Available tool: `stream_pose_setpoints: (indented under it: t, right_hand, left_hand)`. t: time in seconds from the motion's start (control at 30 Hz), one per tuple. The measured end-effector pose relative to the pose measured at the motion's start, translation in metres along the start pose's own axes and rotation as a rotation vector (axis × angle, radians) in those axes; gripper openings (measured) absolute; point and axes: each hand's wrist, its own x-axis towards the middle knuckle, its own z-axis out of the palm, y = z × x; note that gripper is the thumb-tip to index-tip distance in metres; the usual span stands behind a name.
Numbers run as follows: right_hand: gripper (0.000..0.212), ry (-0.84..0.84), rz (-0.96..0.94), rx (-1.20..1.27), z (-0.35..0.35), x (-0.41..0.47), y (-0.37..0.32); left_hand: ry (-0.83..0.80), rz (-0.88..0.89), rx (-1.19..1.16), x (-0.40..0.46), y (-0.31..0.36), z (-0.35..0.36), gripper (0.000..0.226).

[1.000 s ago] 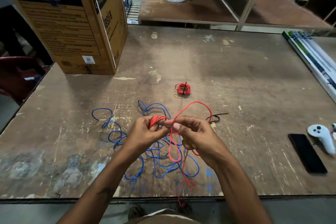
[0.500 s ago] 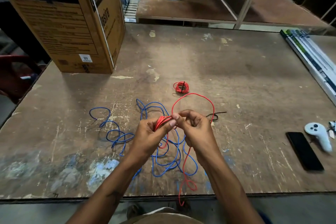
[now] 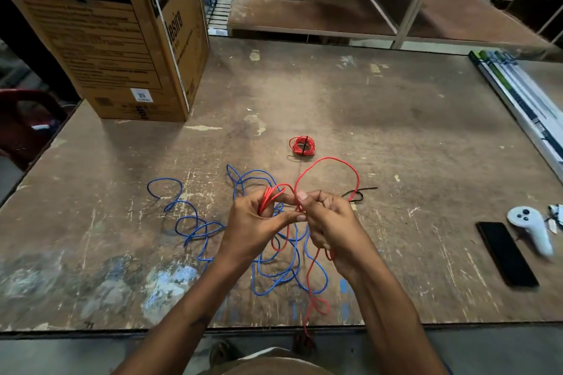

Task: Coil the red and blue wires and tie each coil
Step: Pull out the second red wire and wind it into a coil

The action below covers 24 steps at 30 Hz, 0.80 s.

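Your left hand (image 3: 256,222) grips a small bundle of red loops just below the centre of the frame, fingers curled round it; your right hand (image 3: 327,222) pinches the same red wire (image 3: 329,161) beside it, thumb and forefinger closed on the strand; the wire is thin, bright red and glossy, rising from your right hand in one wide loop toward the upper middle, then trailing down past the near table edge at the bottom; the loops in your left hand stand roughly upright, long axis running up the frame; the blue wire (image 3: 195,222) lies loose in tangled curls on the wooden table (image 3: 396,131), spread from centre left to under your hands; a finished red coil (image 3: 302,145), tied with a dark strip, lies flat above your hands; a black tie (image 3: 356,193) lies just right of them; your palms hide how many turns the bundle has, and the red tail's end blurs below the table edge
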Motion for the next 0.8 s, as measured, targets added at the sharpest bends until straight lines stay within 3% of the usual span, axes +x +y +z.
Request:
stream_pose_setpoints:
  t: [0.1, 0.27, 0.4, 0.43, 0.5, 0.63, 0.8]
  right_hand:
    - [0.035, -0.023, 0.046, 0.079, -0.003, 0.002, -0.006]
    - [0.006, -0.029, 0.006, 0.003, -0.002, 0.003, -0.015]
    - [0.016, 0.071, -0.044, -0.083, 0.002, 0.009, -0.006]
    - [0.016, 0.111, -0.105, -0.15, 0.002, 0.01, -0.002]
    - [0.015, 0.23, -0.273, -0.437, -0.001, 0.009, 0.007]
    - [0.014, 0.371, -0.614, -0.966, -0.006, 0.002, 0.026]
    - [0.023, 0.442, -0.869, -1.288, -0.02, 0.003, 0.053]
  left_hand:
    - [0.001, 0.065, 0.081, -0.002, 0.006, 0.002, 0.023]
    - [0.04, 0.102, 0.096, -0.007, 0.008, 0.01, 0.014]
    - [0.286, 0.088, 0.07, -0.013, 0.005, 0.024, 0.01]
    - [0.318, 0.057, 0.031, -0.012, 0.004, 0.026, 0.005]
    - [0.38, -0.078, -0.133, -0.006, 0.0, 0.029, 0.02]
    - [0.4, -0.374, -0.604, 0.009, 0.004, 0.027, 0.013]
    - [0.449, -0.482, -0.769, 0.023, 0.004, 0.011, 0.016]
